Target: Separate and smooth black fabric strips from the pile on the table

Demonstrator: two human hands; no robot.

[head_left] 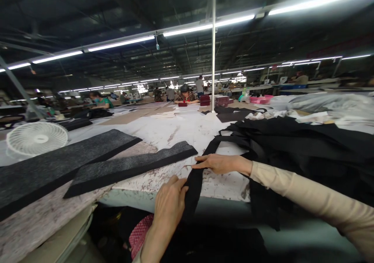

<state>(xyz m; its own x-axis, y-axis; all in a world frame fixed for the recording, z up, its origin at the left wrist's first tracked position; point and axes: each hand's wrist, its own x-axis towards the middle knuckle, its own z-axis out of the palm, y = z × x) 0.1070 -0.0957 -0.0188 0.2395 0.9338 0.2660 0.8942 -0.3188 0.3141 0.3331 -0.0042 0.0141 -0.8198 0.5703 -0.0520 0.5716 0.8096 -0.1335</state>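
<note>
A long black fabric strip [194,185] runs over the table's front edge between my hands. My left hand [171,198] is closed on the strip's left edge, its thumb and fingers pressed together near the table edge. Farther up the strip lies my right hand [217,163], fingers stretched out across the cloth and touching it. The strip's upper end reaches toward a big heap of black fabric [295,146] on the right. Left of my hands, a grey fabric panel with a black border [133,165] rests on the table, partly over a larger similar panel [78,150].
The white, stained tabletop [178,132] carries a white round fan [37,138] at left. A thin pole [213,48] rises from it. Pink trays [261,99] and dark red stacks [222,101] stand farther back. A person [186,95] works across the table.
</note>
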